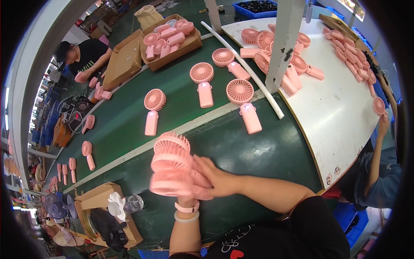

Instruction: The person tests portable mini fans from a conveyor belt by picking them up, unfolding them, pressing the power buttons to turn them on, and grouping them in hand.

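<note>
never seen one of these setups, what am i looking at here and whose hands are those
No robot here: this is a person working bare-handed, seen by a wide camera worn on their head, looking down, so straight edges curve. The right hand and the mostly hidden left hand hold a blurred bunch of pink fans. More small fans lie spread on the green work surface; others are piled on the white table at right and in a cardboard box at the far edge.

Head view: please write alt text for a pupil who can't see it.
A person's right hand clasps several pink handheld fans, which mostly hide the left hand, above a green work surface. More fans are on this surface, in an open cardboard box and on a white table to the right.
</note>
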Demonstrator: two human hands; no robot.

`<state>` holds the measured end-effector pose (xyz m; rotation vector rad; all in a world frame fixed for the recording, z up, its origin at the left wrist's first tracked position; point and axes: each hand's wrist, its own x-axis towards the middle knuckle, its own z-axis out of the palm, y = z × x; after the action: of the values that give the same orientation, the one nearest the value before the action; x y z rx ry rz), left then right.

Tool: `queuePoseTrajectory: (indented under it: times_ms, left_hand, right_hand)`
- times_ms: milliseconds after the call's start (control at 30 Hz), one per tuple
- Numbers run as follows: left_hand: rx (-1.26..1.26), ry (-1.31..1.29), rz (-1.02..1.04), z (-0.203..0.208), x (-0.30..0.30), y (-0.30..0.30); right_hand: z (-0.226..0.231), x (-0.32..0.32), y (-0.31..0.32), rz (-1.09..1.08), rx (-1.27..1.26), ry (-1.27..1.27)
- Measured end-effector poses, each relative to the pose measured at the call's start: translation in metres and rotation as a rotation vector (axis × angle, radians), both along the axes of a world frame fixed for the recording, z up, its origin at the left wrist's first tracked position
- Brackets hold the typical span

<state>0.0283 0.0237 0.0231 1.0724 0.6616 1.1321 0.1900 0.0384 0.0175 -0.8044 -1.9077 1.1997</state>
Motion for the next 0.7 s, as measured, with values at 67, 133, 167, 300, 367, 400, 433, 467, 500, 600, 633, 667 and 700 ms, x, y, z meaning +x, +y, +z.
queuePoseTrajectory:
  times_ms: [67, 133, 167, 300, 367, 400, 433, 467, 500, 600, 633, 667, 700]
  left_hand:
    - [0.274, 0.361, 0.164, -0.013, 0.007, -0.004]
    - [0.229, 0.304, 0.166, -0.015, 0.012, -0.008]
    - [0.171, 0.242, 0.161, -0.014, 0.015, -0.011]
    - [-0.035, 0.076, 0.076, -0.009, 0.021, -0.017]
    - [0.07, 0.143, 0.092, -0.013, 0.026, -0.019]
    - [0.304, 0.254, 0.215, -0.015, 0.026, -0.012]
    - [0.322, 0.253, 0.25, -0.01, 0.036, -0.01]
    - [0.338, 0.259, 0.298, -0.005, 0.041, -0.011]
    - [0.353, 0.27, 0.317, -0.006, 0.04, -0.011]
    - [0.336, 0.231, 0.33, -0.006, 0.041, -0.008]
    - [0.331, 0.219, 0.333, -0.006, 0.039, -0.007]
    - [0.395, 0.383, 0.318, -0.004, 0.034, -0.004]
    - [0.457, 0.549, 0.3, -0.002, 0.033, -0.003]
  right_hand:
    - [0.0, -0.009, -0.005, -0.004, 0.032, -0.029]
    - [-0.004, -0.006, -0.003, 0.036, 0.031, 0.063]
    - [-0.004, -0.005, -0.007, 0.001, -0.064, 0.099]
    - [0.003, 0.01, 0.002, 0.125, -0.45, 0.259]
    - [0.023, 0.018, 0.003, 0.249, -0.938, 0.669]
    - [0.012, 0.017, 0.001, 0.246, -0.973, 0.857]
    - [0.001, 0.021, 0.005, 0.326, -1.022, 1.029]
    - [0.004, 0.018, 0.009, 0.42, -1.07, 1.199]
    - [0.01, 0.019, 0.01, 0.447, -1.073, 1.315]
    - [0.01, 0.018, 0.016, 0.454, -1.049, 1.382]
    - [0.007, 0.019, 0.017, 0.475, -1.027, 1.325]
    - [0.007, 0.02, 0.017, 0.469, -1.033, 1.316]
    - [0.008, 0.02, 0.016, 0.457, -1.022, 1.318]
